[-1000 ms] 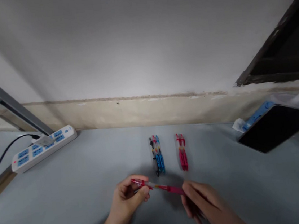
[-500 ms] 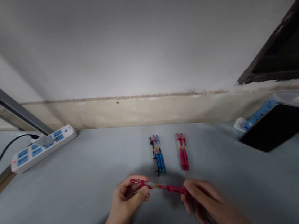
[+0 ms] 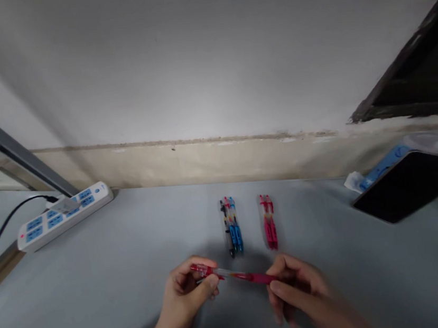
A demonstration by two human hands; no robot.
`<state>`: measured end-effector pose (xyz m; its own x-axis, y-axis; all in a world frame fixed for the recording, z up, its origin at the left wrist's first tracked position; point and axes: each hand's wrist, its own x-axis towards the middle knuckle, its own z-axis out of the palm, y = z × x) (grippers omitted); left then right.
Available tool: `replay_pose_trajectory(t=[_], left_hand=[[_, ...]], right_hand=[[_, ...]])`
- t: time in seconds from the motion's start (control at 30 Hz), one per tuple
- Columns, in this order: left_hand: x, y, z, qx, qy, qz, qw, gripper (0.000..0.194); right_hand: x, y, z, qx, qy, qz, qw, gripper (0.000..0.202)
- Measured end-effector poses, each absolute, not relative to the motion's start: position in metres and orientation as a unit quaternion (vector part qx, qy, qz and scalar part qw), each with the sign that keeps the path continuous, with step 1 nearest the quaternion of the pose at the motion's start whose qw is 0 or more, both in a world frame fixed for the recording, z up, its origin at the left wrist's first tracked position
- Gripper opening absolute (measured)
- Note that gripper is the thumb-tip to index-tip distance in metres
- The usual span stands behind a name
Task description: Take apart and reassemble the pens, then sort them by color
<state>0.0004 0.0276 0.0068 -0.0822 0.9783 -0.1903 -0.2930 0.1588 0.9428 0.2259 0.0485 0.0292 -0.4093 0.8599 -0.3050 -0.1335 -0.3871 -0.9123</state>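
Observation:
A red click pen (image 3: 238,275) with a clear barrel is held nearly level above the table, tilting slightly down to the right. My left hand (image 3: 190,290) pinches its clip end between thumb and fingers. On the grip end, my right hand (image 3: 298,292) closes thumb and fingertips, which cover the tip. Beyond the hands lie a black pen (image 3: 228,232) and two pens with blue grips (image 3: 235,231), side by side. To their right, two red pens (image 3: 270,227) rest together.
At the left stands a white power strip (image 3: 66,217) with a black cable (image 3: 6,222) plugged in. A dark-screened tablet or phone (image 3: 413,188) leans at the right beside a blue item (image 3: 384,165) and crumpled white tissue (image 3: 353,182). Behind the table (image 3: 162,219) rises a wall (image 3: 193,82).
My right hand has turned and shifted its hold on the red pen's grip end, thumb now nearer the front. My left hand stays nearly still.

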Motion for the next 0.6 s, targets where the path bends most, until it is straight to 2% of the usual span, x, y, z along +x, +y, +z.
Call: replay_pose_trajectory(t=[0.37, 0.6], left_hand=[[0.0, 0.031, 0.015, 0.299, 0.49, 0.57, 0.588, 0.024], [-0.002, 0.032, 0.016, 0.286, 0.475, 0.593, 0.584, 0.024]], right_hand=[[0.231, 0.043, 0.028, -0.452, -0.473, 0.612, 0.443, 0.018], [0.241, 0.048, 0.019, -0.427, -0.434, 0.622, 0.491, 0.013]])
